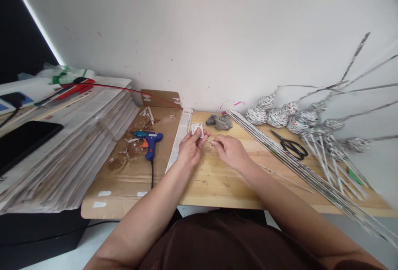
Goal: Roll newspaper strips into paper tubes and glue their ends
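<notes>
– what's behind it all?
– a white wall [192, 46] flecked with pink, above a pale wooden table [214, 183].
– and the hands?
– the left hand [190, 149] is loosely curled, thumb pressed against the fingers, gripping a small printed paper [196, 127]. the right hand [231, 149] has thumb and forefinger pinched on a thin pale strip [210, 140], just beside the left fingertips, over the table's middle. i can't tell whether strip and paper are joined.
– any containers?
– a plastic bag [70, 73] on the newspaper stack [102, 125]; its contents i can't make out. the flat cardboard [124, 183] bears a blue glue gun [151, 141] and paper scraps [151, 114].
– to the right?
– woven paper gourds [276, 117] near black-handled scissors [292, 147].
</notes>
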{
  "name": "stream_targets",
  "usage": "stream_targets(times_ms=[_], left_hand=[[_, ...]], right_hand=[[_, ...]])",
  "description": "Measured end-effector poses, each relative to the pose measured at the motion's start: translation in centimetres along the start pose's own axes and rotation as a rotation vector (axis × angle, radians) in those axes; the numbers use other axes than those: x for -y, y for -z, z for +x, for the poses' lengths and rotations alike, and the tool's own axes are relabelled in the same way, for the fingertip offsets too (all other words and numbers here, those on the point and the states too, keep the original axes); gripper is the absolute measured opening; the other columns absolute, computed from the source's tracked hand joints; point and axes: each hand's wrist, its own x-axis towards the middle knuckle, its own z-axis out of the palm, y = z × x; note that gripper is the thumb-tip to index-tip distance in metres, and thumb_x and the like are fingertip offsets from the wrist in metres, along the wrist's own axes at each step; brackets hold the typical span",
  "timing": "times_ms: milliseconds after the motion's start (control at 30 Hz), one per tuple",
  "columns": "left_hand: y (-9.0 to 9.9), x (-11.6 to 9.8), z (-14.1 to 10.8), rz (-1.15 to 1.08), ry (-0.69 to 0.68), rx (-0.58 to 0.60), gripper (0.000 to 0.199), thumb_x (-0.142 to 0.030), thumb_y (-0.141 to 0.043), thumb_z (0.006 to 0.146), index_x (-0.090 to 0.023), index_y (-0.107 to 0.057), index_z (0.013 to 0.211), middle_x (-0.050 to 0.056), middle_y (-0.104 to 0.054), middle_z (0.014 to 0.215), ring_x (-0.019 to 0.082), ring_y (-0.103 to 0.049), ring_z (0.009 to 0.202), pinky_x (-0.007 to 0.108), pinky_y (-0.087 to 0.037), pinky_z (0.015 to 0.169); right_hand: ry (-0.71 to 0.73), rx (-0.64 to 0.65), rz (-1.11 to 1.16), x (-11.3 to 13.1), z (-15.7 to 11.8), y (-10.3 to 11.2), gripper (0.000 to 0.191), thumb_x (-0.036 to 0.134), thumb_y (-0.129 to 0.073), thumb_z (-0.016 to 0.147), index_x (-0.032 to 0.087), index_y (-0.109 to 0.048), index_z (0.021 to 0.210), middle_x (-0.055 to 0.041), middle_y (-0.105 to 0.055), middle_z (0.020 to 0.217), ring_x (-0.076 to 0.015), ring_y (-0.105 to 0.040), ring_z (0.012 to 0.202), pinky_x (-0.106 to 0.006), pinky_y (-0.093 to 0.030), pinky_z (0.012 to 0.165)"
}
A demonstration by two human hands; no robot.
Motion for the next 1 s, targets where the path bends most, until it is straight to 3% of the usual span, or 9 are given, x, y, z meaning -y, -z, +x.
stream_targets(times_ms=[200,400,567,667,800,1000], left_hand=[[-0.01,-0.01,-0.07,-0.007,-0.012,0.009,0.001,-0.01,-0.063,0.082,-0.01,-0.063,0.08,0.008,-0.069,0.077,0.016,-0.071,0.076,0.022,-0.058,0.069],[0.01,-0.14,-0.03,-0.003,-0.003,-0.01,0.003,-0.009,-0.064,0.081,-0.008,-0.065,0.078,0.01,-0.07,0.079,0.018,-0.071,0.076,0.023,-0.058,0.07],[0.15,-0.15,0.17,-0.009,-0.003,-0.017,0.002,-0.01,-0.064,0.081,-0.009,-0.064,0.079,0.01,-0.07,0.08,0.018,-0.071,0.077,0.025,-0.058,0.072],[0.21,-0.14,0.18,0.0,0.006,-0.002,0.004,-0.013,-0.062,0.083,-0.01,-0.062,0.081,0.01,-0.07,0.08,0.018,-0.071,0.078,0.026,-0.058,0.073],[0.18,-0.12,0.14,0.019,0.015,-0.008,0.005,-0.013,-0.06,0.085,-0.011,-0.06,0.08,0.01,-0.07,0.079,0.019,-0.071,0.079,0.027,-0.058,0.073],[0.24,-0.09,0.27,0.014,-0.011,-0.027,0.006,-0.014,-0.063,0.083,-0.01,-0.062,0.08,0.009,-0.069,0.078,0.018,-0.071,0.078,0.028,-0.058,0.077]], right_hand=[[0.026,-0.049,0.049,0.21,0.3,-0.38,0.018,0.033,-0.052,0.09,0.019,-0.063,0.092,-0.0049,-0.069,0.086,-0.0175,-0.059,0.076,-0.027,-0.037,0.067],[-0.002,0.056,0.077,-0.17,0.58,-0.76,0.028,0.028,-0.043,0.093,0.019,-0.064,0.076,-0.003,-0.067,0.072,-0.0159,-0.057,0.065,-0.026,-0.035,0.061],[-0.011,0.018,0.107,-0.19,0.38,-0.78,0.021,0.033,-0.048,0.091,0.02,-0.063,0.095,-0.0031,-0.068,0.079,-0.0165,-0.059,0.069,-0.026,-0.036,0.062],[0.008,-0.002,0.034,-0.13,0.44,-0.72,0.019,0.031,-0.048,0.091,0.019,-0.063,0.091,-0.0038,-0.067,0.077,-0.0169,-0.057,0.069,-0.026,-0.035,0.063],[0.029,0.079,-0.006,-0.25,0.57,-0.71,0.027,0.029,-0.042,0.094,0.019,-0.063,0.081,-0.0031,-0.065,0.071,-0.0162,-0.056,0.065,-0.026,-0.033,0.06],[0.025,0.01,0.021,-0.2,0.39,-0.75,0.02,0.033,-0.048,0.092,0.019,-0.062,0.092,-0.0034,-0.067,0.076,-0.0164,-0.057,0.067,-0.026,-0.035,0.063]])
